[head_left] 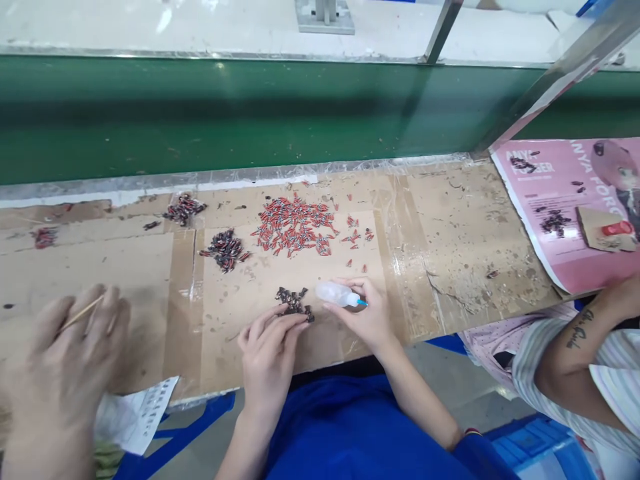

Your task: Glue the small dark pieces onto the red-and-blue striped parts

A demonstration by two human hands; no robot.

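My right hand [370,317] is closed round a small translucent squeeze bottle [333,293], which lies tilted sideways with its thin blue nozzle pointing right. Close by on its left, my left hand [270,340] has its fingertips together on a small dark piece [310,318]. That piece is at the edge of a little heap of dark brown pieces [290,300] on the cardboard. Beyond both hands spreads a wide pile of small red pieces with silvery ends [295,223]. A tighter pile of dark and red pieces [226,250] sits to its left.
At the left, another person's hand [75,353] holds a thin wooden stick. A further dark-red pile [185,209] lies at the back. A pink poster [545,247] with dark pieces is at the right, by another person's arm [575,340]. A green panel [225,117] stands behind.
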